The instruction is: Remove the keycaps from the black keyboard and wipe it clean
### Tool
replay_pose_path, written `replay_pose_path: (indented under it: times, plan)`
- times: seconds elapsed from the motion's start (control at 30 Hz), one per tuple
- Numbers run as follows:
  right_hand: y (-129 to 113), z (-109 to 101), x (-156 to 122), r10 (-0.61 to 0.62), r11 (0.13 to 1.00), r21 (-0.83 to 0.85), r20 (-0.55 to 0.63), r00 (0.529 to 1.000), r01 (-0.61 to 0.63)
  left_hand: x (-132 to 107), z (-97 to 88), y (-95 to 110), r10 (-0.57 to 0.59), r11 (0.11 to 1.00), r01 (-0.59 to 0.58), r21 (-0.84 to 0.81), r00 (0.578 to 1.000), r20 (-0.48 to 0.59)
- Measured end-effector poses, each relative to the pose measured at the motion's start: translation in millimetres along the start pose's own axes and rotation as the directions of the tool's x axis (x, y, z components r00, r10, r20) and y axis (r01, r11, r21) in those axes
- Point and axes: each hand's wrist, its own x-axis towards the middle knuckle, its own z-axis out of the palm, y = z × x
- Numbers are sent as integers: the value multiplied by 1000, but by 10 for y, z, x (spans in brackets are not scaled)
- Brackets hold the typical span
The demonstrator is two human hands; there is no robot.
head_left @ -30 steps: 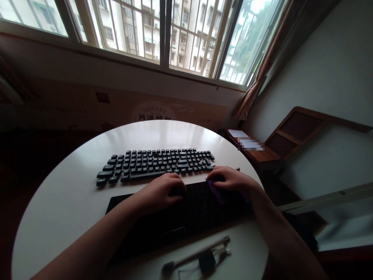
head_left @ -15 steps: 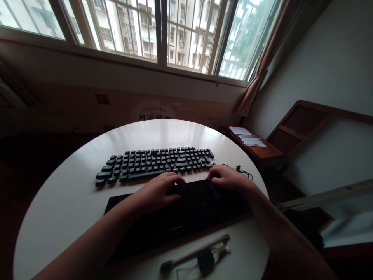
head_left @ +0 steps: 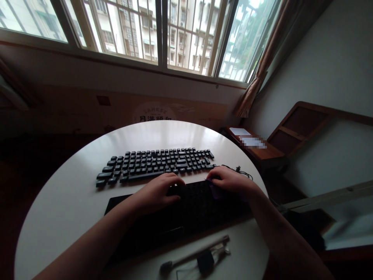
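A black keyboard base with its keys off lies near me on the round white table. My left hand rests on the base's far edge, fingers curled down onto it. My right hand is at the base's far right corner, fingers closed on a small purple thing that I cannot make out. Beyond both hands, several dark keycaps are laid out in keyboard order on the table.
A slim brush and a small black tool with a wire loop lie at the table's near edge. A thin cable runs off to the right. A wooden piece with papers stands right of the table; windows behind.
Both hands have stayed on the far edge of the base; the right hand drew slightly back toward the corner. The view shifted a little.
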Motion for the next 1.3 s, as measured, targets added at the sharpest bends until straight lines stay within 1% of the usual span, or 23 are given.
replay_pose_path:
  times: [0.1,0.27,0.47,0.57,0.63,0.7,0.77,0.87,0.93,1.03,1.07,1.13,1.17,1.23,1.3]
  plan:
    - [27,-15,-14,-22,999,25,15,1000,22,-3,-3,10,2,1000,-2,-6,1000,-1]
    - [16,27,19,60,995,84,-24,998,-58,-8,1,8,-5,1000,5,-12,1000,-2]
    - [-46,77,51,159,985,80,-87,983,-153,8,2,2,-15,1000,15,-15,1000,7]
    - [-88,32,13,140,987,103,-173,975,-123,12,3,1,-13,1000,14,-12,1000,8]
    - [-98,-39,-39,108,986,155,-268,958,-68,9,5,-4,-8,1000,8,-8,1000,5]
    - [-84,-128,-106,77,969,246,-337,938,9,4,7,-11,-3,1000,3,-5,1000,4]
    - [-47,-211,-179,52,927,364,-369,928,93,3,6,-14,-2,1000,2,-5,1000,4]
    - [30,-285,-271,-21,814,537,-354,935,221,7,-1,-9,-9,1000,9,-3,1000,10]
    - [83,-297,-312,-94,715,631,-339,936,301,9,-10,2,-10,1000,10,-3,1000,17]
    - [165,-280,-360,-175,537,734,-385,906,416,5,-18,19,-12,1000,12,0,1000,18]
    - [192,-272,-378,-198,485,758,-390,899,436,4,-19,22,-13,1000,13,2,1000,16]
    - [242,-260,-423,-262,411,807,-340,903,423,2,-18,25,-11,1000,11,6,1000,12]
    - [263,-258,-448,-301,395,832,-283,911,389,2,-16,24,-8,1000,8,7,1000,11]
    - [289,-265,-495,-393,389,870,-141,909,303,4,-13,20,-3,1000,3,9,1000,9]
    - [292,-290,-521,-468,397,888,-23,884,233,7,-11,17,0,1000,0,11,1000,9]
